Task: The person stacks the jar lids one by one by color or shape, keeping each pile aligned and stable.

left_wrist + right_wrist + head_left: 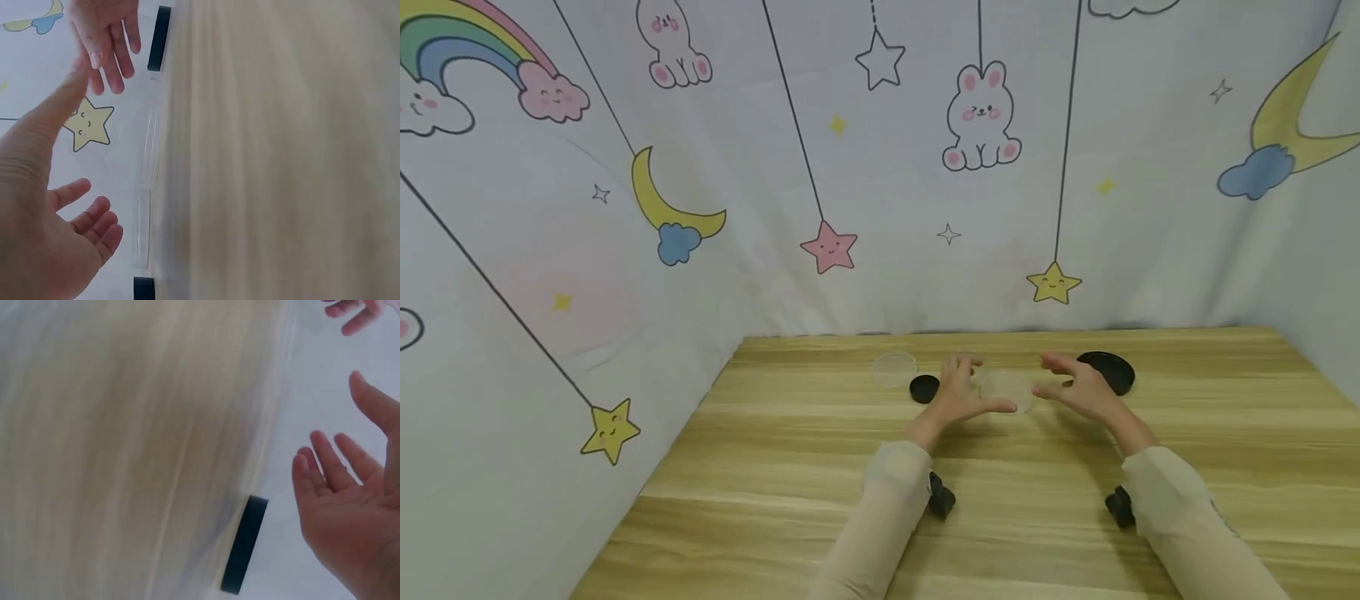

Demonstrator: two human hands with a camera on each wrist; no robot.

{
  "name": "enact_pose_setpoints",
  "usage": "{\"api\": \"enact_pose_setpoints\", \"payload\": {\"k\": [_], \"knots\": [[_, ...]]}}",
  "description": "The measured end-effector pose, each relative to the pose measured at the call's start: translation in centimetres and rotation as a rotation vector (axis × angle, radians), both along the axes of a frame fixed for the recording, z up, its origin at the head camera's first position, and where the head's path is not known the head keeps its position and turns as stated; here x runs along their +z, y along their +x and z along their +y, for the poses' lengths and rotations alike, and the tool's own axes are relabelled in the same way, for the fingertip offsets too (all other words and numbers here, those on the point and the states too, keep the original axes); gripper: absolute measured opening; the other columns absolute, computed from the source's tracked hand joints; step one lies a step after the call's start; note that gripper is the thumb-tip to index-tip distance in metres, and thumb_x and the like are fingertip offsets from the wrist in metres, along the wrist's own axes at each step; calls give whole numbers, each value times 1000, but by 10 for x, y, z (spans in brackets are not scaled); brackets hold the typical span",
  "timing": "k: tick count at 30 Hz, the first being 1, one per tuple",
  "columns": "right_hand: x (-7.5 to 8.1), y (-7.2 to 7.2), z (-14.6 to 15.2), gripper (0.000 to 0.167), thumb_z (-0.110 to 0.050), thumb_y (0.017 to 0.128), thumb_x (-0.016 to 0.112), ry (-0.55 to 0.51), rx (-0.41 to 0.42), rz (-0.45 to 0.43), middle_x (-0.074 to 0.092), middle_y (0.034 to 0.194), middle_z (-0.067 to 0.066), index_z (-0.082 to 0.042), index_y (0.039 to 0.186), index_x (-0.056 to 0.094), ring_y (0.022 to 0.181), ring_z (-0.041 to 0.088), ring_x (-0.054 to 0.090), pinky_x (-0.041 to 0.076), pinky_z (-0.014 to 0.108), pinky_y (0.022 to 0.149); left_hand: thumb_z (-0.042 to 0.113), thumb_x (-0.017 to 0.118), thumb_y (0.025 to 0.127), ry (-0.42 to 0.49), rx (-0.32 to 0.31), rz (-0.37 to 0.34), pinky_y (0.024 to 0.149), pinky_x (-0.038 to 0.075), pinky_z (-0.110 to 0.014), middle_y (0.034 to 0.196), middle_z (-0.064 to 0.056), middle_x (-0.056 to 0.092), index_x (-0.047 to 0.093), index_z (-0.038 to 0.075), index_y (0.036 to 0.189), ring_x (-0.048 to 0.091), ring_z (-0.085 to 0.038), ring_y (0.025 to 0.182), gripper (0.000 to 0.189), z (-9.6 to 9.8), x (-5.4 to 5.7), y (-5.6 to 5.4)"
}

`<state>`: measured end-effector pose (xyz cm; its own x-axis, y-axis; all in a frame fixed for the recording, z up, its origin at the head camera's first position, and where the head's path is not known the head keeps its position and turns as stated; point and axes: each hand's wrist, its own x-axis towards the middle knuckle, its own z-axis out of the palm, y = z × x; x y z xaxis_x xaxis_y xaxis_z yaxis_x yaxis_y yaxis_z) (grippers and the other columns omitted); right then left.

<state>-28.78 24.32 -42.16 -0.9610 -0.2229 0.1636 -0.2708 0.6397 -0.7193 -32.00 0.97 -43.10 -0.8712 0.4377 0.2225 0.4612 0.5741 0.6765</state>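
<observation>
My left hand [961, 395] hovers over the wooden table with fingers spread and slightly bent, nothing in its grasp. Opposite it, my right hand [1078, 390] is held the same way, palm facing in and nothing held. Between the two hands lies a clear round dish [1011, 385], partly covered by the left thumb in the head view. A small black round lid [924, 388] is just left of the left hand, with another clear round dish [895, 369] behind it. Beside the right hand sits a larger black round lid [245, 544], partly hidden by that hand in the head view.
Behind the wooden table [820, 467] hangs a white curtain [910, 183] printed with stars, moons and rabbits. Black wrist mounts show under both sleeves, the left mount [941, 497] and the right mount [1120, 507], over the near part of the table.
</observation>
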Motion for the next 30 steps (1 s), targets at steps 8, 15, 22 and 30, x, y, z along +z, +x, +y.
{"api": "enact_pose_setpoints", "payload": {"k": [8,15,22,30], "knots": [[-5,-4,-2,79,-20,95,70,-106,72,-180,36,149,36,13,152,25,137,54,31,32,64,106,31,90,75,-4,10,-90,94,44,-32,125,-15,49,51,-7,131,48,-23,110,78,4,-9,0],[-16,-7,-2,82,-12,93,71,-221,90,-268,32,151,35,14,152,21,142,51,25,24,61,112,31,91,73,-70,39,-90,92,44,-30,116,-13,54,53,-11,134,48,-22,103,83,7,-15,1],[-18,-10,-10,79,-4,87,74,-177,128,-230,39,144,39,18,147,27,124,49,43,37,53,103,30,89,76,-75,46,-74,97,43,-33,113,-12,54,53,-10,135,48,-23,104,79,4,-22,-2],[-16,-12,-9,77,-5,83,78,-118,99,-217,50,135,33,17,145,36,89,24,44,37,26,74,28,89,77,-62,23,-64,95,44,-33,111,-11,54,56,-7,133,49,-23,102,74,7,-25,-6]]}}
